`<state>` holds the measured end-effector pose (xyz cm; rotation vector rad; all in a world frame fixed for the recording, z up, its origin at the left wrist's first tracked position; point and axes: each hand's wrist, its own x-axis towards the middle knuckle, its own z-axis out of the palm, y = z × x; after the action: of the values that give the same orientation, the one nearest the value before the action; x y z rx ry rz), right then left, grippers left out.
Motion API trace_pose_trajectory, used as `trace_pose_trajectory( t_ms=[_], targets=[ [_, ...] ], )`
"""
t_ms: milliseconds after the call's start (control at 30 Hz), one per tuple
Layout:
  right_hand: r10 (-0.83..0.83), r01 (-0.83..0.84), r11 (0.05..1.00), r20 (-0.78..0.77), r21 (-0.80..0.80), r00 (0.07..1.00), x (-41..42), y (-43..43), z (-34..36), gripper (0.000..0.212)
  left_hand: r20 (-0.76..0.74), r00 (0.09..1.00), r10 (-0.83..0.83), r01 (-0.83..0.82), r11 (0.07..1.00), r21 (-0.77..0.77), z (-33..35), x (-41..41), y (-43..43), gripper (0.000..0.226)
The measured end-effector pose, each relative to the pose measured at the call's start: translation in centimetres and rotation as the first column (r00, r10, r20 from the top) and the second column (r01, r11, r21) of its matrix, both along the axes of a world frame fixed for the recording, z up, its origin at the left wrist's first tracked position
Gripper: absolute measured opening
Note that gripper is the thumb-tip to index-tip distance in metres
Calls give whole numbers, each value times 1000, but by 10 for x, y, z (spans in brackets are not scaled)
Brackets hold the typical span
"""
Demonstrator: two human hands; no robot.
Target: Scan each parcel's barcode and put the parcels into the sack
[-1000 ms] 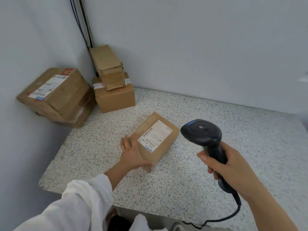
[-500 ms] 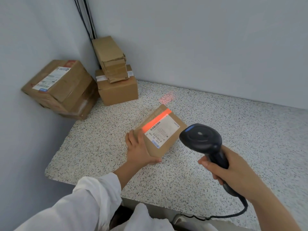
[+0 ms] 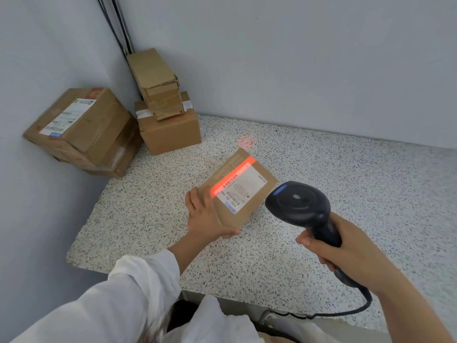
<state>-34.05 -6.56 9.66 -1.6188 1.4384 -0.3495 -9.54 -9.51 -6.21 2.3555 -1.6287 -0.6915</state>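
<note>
A small brown parcel (image 3: 257, 196) with a white label lies on the speckled counter (image 3: 321, 169). My left hand (image 3: 205, 216) holds its near left corner, thumb along the front edge and fingers on the left side. My right hand (image 3: 351, 253) grips the handle of a black barcode scanner (image 3: 299, 206), whose head points at the parcel. A red scan line crosses the label's barcode. A white sack (image 3: 222, 325) shows at the bottom edge, below the counter.
Three more brown parcels sit in the far left corner: a large one (image 3: 81, 129) against the left wall, a medium one (image 3: 170, 129), and a small crumpled one (image 3: 155, 80) on top of it. The scanner's cable (image 3: 346, 310) hangs over the counter's front edge.
The scanner's red line came on and now lies across the parcel's label. The scanner has moved a little closer to the parcel. My left hand stays on the parcel.
</note>
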Motion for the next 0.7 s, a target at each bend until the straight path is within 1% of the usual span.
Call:
trace_pose_trajectory(
  t_ms=[167,433,700],
  targets=[
    [11,-11,1000,-4,9,1000,-1,-1,0,13,4,1000,-3,3,1000,15,2,-1,-1,140],
    [6,-7,1000,17,28,1000,-1,-2,0,14,-6,1000,-6,6,1000,9,2,0,-1,139],
    [4,-5,1000,15,25,1000,-1,-1,0,15,14,1000,-18,18,1000,-6,3,0,-1,138]
  ],
)
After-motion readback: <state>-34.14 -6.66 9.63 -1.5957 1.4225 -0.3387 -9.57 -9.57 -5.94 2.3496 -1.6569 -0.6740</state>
